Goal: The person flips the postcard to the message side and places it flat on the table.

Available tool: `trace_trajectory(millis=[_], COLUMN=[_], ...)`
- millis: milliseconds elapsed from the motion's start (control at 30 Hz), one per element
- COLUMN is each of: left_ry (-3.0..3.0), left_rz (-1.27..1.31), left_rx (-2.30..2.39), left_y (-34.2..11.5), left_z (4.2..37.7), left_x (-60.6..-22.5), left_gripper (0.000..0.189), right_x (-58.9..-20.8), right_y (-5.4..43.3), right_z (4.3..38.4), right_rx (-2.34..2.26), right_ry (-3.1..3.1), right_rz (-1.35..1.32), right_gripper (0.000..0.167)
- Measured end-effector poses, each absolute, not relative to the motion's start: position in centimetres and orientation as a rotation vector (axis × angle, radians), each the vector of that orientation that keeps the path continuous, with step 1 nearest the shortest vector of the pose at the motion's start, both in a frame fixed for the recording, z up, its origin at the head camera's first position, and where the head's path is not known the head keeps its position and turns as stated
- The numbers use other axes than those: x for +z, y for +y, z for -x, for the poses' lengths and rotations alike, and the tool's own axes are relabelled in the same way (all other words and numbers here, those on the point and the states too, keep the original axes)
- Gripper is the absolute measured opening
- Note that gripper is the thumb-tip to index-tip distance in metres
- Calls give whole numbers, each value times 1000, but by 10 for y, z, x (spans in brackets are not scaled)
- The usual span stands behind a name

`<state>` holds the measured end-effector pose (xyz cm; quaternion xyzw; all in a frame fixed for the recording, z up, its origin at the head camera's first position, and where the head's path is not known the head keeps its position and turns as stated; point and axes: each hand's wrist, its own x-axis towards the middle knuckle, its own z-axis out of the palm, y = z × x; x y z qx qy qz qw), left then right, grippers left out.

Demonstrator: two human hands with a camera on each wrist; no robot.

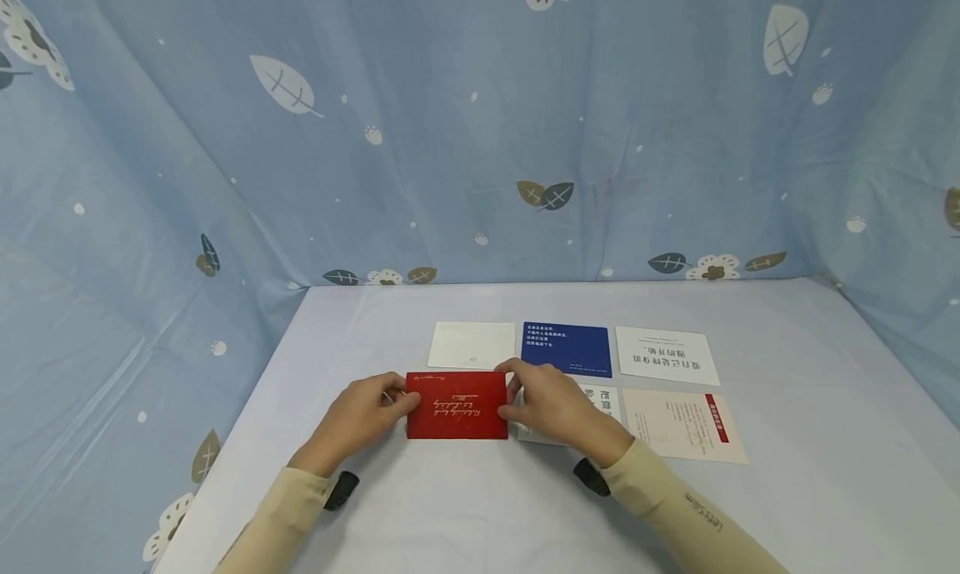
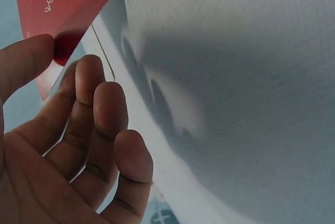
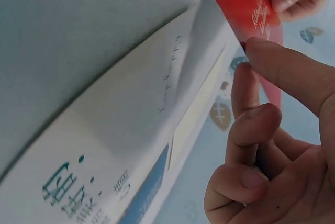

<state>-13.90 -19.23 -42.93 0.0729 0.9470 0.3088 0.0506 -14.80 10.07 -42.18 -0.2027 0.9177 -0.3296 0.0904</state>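
A red card (image 1: 457, 424) with pale handwritten-style lettering is held between both hands, tilted up off the white table. My left hand (image 1: 367, 411) pinches its left edge, the thumb (image 2: 31, 59) on the printed face. On the opposite edge my right hand (image 1: 551, 403) pinches it between thumb and index finger, the other fingers curled beneath. In the right wrist view the red card (image 3: 248, 12) spans from one hand to the other. A white card (image 1: 609, 399) with dark characters lies partly hidden under my right hand.
Behind the hands lie a cream card (image 1: 472, 341), a blue card (image 1: 566, 361) and a white printed card (image 1: 666, 356) in a row. A pale card with a red strip (image 1: 678, 428) lies at right. A blue patterned curtain (image 1: 450, 141) hangs behind the table.
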Motion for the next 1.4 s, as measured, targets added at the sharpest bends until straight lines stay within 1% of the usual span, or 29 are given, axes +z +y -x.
trace_trajectory(millis=[67,167,267,333,567,900,1000,1133,1233,1400], left_ry=[2875,2878,2898,2916,2835,2673,2588,2493,2464,2508], left_rz=[-220,-223,-236,-248,-197,-75,-43,-40,-60,-37], left_rx=[967,996,1010,1012,1155,1346,1412,1505,1547,1526], left_y=[-192,-191,-191,-191,-194,-195,-195,-195,-194,-191], left_z=[138,139,141,142,140,140,140,139,138,139], left_x=[-428,-425,-423,-421,-419,-416,-415,-414,-414,-418], left_gripper=[15,10,9,12,30,40,49,60,59,50], right_x=[-421,-420,-418,-418,-419,-414,-413,-414,-415,-415], right_y=[103,106,108,108,108,107,108,109,111,112], right_z=[149,151,152,152,151,150,150,152,153,153], right_rx=[-1044,-1118,-1141,-1149,-1159,-1185,-1216,-1264,-1300,-1330], right_ry=[2688,2651,2656,2657,2675,2680,2647,2631,2616,2591], right_rz=[595,610,630,639,656,651,665,717,730,687], right_gripper=[50,30,13,9,8,4,7,15,20,24])
